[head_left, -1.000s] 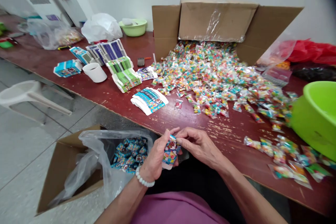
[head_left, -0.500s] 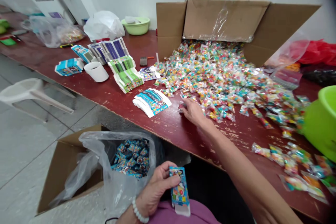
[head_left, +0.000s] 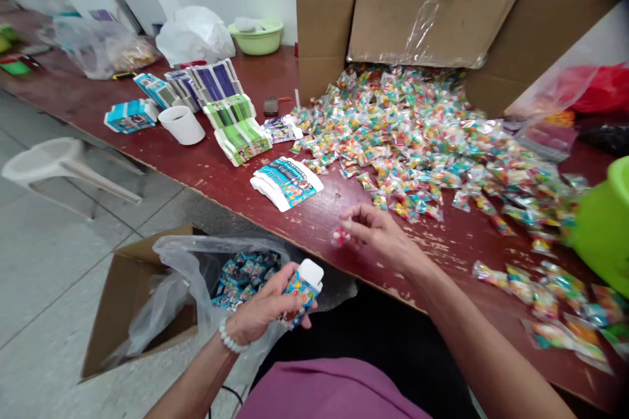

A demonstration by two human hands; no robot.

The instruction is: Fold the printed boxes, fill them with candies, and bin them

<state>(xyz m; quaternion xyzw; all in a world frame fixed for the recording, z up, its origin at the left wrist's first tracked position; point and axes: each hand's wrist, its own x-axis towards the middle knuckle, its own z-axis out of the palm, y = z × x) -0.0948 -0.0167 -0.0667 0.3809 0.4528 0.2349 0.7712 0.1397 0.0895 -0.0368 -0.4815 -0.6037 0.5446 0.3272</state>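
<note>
Held in my left hand [head_left: 268, 308] is a small blue printed box [head_left: 301, 293], tilted, with its white end flap raised toward the table. My right hand [head_left: 371, 230] pinches a small clear packet of candy [head_left: 340, 236] above the table's front edge, to the right of the box. Beyond my right hand spreads a large heap of candy packets [head_left: 407, 137], spilling from a cardboard carton [head_left: 427, 26] lying on its side. Flat blue box blanks [head_left: 287, 183] lie on the table left of my right hand.
Below the table, a carton [head_left: 118, 301] with a plastic bag [head_left: 181, 249] contains several filled blue boxes [head_left: 246, 275]. Bundled green blanks [head_left: 238, 131] and a white roll [head_left: 181, 126] stand on the table. A green tub [head_left: 604, 229] is at right, a white stool [head_left: 63, 163] at left.
My right hand has drawn back from the heap toward me with a candy packet. My left hand has raised and turned the box, so its flap end now points up.
</note>
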